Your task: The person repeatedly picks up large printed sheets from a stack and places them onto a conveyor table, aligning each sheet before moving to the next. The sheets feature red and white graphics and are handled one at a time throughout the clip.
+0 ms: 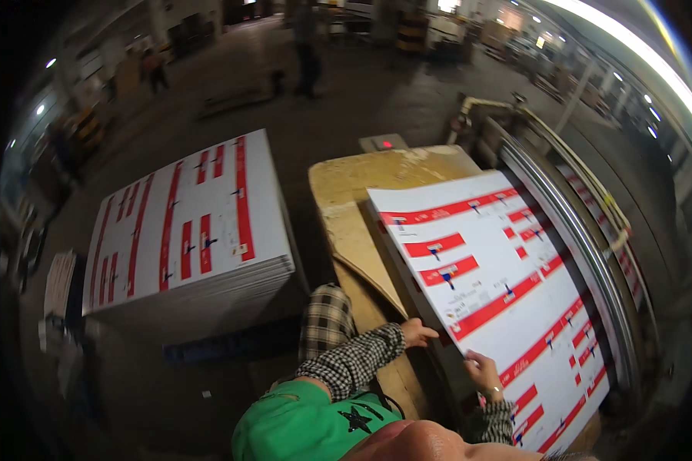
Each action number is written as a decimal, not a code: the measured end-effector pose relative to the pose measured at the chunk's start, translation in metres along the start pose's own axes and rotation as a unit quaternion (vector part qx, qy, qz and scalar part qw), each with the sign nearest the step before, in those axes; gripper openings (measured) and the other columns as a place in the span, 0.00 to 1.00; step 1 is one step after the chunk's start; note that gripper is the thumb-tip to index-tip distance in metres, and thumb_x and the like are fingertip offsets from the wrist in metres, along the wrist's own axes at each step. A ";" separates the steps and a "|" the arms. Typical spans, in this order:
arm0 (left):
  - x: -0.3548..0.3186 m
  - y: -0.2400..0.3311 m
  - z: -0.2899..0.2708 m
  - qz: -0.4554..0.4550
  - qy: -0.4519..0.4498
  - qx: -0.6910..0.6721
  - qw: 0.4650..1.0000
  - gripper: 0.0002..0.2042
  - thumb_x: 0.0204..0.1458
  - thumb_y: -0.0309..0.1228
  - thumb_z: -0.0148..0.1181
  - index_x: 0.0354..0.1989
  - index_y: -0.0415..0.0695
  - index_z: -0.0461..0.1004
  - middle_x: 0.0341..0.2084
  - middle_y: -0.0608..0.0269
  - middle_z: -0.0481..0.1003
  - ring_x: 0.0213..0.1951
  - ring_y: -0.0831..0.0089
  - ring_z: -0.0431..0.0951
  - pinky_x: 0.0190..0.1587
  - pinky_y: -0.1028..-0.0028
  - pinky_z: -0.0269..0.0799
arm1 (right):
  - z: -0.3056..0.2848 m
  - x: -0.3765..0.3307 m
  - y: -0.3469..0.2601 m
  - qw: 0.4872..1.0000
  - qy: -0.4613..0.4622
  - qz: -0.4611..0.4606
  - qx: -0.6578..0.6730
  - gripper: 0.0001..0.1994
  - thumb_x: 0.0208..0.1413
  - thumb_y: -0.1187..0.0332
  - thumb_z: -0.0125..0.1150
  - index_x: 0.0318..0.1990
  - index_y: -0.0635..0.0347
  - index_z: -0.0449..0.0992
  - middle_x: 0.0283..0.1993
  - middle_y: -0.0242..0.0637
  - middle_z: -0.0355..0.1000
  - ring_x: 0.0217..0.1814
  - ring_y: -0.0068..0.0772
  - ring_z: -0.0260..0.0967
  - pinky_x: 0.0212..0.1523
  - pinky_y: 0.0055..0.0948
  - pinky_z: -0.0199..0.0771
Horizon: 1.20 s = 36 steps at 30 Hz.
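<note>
A large white printed sheet [515, 323] with red bands and small blue marks lies on top of a pile in front of me, its far edge at a metal roller [584, 253]. My right hand [483, 374], with a band at the wrist, pinches the sheet's near edge between thumb and fingers. Just left of that edge is my left hand [418, 333], its index finger stretched out toward the sheet and nothing visible in it. Both sleeves are black-and-white checked. Under the left forearm runs a worn yellowish wooden board [354, 192].
To the left stands a tall stack of similar printed sheets [177, 223] on a blue pallet [231, 342]. A machine frame with a rail [550, 127] borders the right side. Farther back, people [307, 54] and a low cart [238, 100] are on the dark floor.
</note>
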<state>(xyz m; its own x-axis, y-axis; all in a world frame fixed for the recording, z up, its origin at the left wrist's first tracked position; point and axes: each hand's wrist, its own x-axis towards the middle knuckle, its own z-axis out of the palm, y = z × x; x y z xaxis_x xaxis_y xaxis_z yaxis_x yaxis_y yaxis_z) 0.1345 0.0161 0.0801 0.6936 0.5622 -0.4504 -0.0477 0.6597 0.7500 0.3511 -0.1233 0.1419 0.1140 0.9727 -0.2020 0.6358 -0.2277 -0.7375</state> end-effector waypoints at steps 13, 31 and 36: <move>0.021 -0.017 -0.004 -0.028 0.215 0.155 0.964 0.20 0.49 0.31 0.52 0.44 0.25 0.62 0.37 0.43 0.71 0.30 0.60 0.76 0.26 0.68 0.73 | 0.040 -0.014 0.007 0.988 0.076 0.005 0.138 0.16 0.43 0.76 0.60 0.42 0.74 0.73 0.50 0.53 0.69 0.53 0.39 0.67 0.50 0.28 0.66; 0.035 -0.039 -0.017 0.031 0.054 0.007 0.998 0.17 0.50 0.30 0.54 0.48 0.37 0.68 0.28 0.60 0.72 0.25 0.72 0.74 0.36 0.63 0.77 | 0.052 0.013 -0.004 0.950 -0.046 -0.011 -0.308 0.53 0.29 0.54 0.73 0.62 0.68 0.47 0.63 0.65 0.43 0.67 0.60 0.39 0.63 0.44 0.48; 0.020 -0.025 -0.019 0.040 0.003 0.043 0.998 0.19 0.48 0.33 0.58 0.47 0.38 0.69 0.22 0.66 0.66 0.22 0.77 0.68 0.34 0.70 0.75 | 0.031 0.017 0.019 0.980 -0.048 -0.083 -0.173 0.30 0.36 0.66 0.68 0.49 0.72 0.67 0.55 0.62 0.60 0.60 0.59 0.55 0.58 0.38 0.59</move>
<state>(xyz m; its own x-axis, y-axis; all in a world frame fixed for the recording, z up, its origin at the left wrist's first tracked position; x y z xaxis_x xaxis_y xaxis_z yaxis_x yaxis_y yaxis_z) 0.1360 0.0196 0.0431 0.6862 0.6144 -0.3894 -0.0415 0.5675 0.8223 0.3417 -0.1120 0.1047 -0.0754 0.9827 -0.1691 0.8627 -0.0208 -0.5052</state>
